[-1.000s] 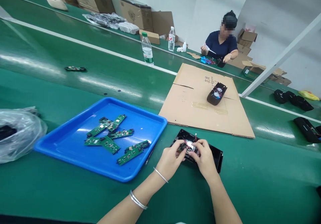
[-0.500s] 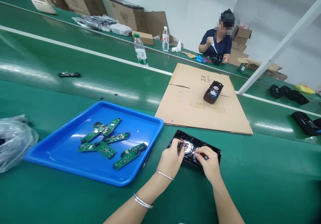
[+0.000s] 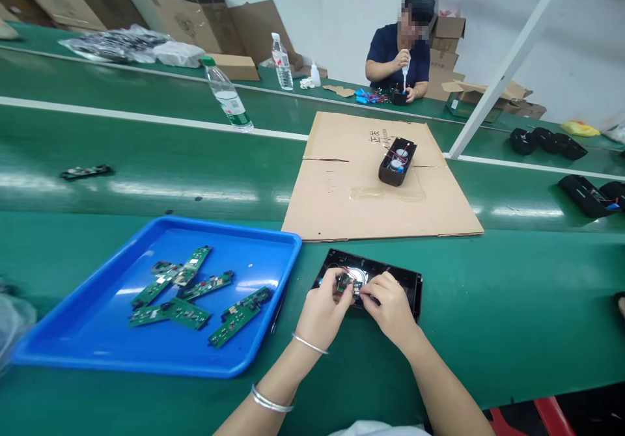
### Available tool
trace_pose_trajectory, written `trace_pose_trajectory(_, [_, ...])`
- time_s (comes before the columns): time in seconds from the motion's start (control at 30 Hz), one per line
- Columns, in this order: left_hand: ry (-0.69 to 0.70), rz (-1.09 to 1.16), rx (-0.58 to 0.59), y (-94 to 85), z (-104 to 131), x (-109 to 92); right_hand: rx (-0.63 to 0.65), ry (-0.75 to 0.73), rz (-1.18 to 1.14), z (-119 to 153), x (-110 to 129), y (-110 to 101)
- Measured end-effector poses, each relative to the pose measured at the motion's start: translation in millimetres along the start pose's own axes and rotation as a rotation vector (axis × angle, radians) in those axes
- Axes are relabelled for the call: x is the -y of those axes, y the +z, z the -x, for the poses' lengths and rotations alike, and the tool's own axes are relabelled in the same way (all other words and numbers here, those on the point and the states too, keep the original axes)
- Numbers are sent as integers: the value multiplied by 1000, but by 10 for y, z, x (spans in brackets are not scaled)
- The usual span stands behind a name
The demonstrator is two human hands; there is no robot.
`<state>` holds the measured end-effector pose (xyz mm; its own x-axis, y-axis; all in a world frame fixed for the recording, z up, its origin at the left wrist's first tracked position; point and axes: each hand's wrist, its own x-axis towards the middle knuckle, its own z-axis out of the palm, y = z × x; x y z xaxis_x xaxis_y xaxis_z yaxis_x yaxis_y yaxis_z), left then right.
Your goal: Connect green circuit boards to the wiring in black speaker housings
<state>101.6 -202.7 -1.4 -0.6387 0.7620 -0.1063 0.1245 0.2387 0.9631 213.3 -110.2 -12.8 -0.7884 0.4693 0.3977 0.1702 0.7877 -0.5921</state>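
Observation:
A black speaker housing (image 3: pixel 410 286) with round silver drivers lies on the green table in front of me. Over it, my left hand (image 3: pixel 326 304) pinches a small green circuit board (image 3: pixel 346 282) with red wires near it. My right hand (image 3: pixel 388 302) is closed at the board's right edge, its fingertips pressed around something too small to make out, perhaps a wire end. Left of my hands, a blue tray (image 3: pixel 146 361) holds several green circuit boards (image 3: pixel 188 313).
Beyond the housing lies a cardboard sheet (image 3: pixel 312 208) bearing another open speaker (image 3: pixel 398 161). A water bottle (image 3: pixel 229 101) stands farther left. Across the bench sits a person (image 3: pixel 398 52) with a white bottle. A white post (image 3: pixel 512 65) rises at the right.
My hands have come closer together, and the green board now shows between them. The whole view has shifted. The person across has lowered the white bottle's tip to the black part.

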Motion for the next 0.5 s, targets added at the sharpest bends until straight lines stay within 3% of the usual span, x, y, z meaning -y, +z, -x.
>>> trace_pose_trajectory(0.3, [80,-33,142,-110,5,-37,45,158,54,-7,1,36])
trace_pose_trajectory(0.5, [82,8,136,-137,9,-18,66,152,98,-31,-22,65])
